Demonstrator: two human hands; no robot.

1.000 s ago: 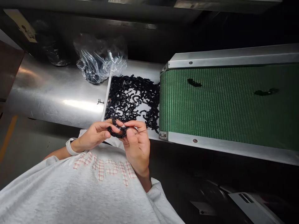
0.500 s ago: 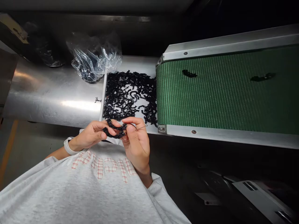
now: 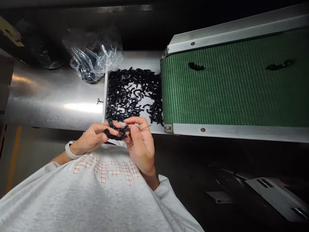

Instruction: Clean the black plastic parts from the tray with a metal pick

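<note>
My left hand (image 3: 94,137) grips curved black plastic parts (image 3: 115,136) between thumb and fingers; two strips of them show, one above the other. Pinched in my right hand (image 3: 141,145) is a thin metal rod (image 3: 146,127), its tip pointing out to the right. The fingertips of that hand meet the right ends of the black parts, so the exact contact is hidden. Just beyond both hands lies a white tray (image 3: 146,116) with many small black curved parts (image 3: 125,96) spread over it.
A green conveyor belt (image 3: 217,93) with metal side rails runs off to the right, carrying two black pieces (image 3: 196,66). Clear plastic bags (image 3: 94,62) with dark contents stand at the back left on the steel table (image 3: 53,103). One small black part (image 3: 99,101) lies left of the tray.
The camera view has shifted slightly. Both hands keep their hold, and the black parts have tilted a little between the fingers. The farther piece on the belt appears further right.
</note>
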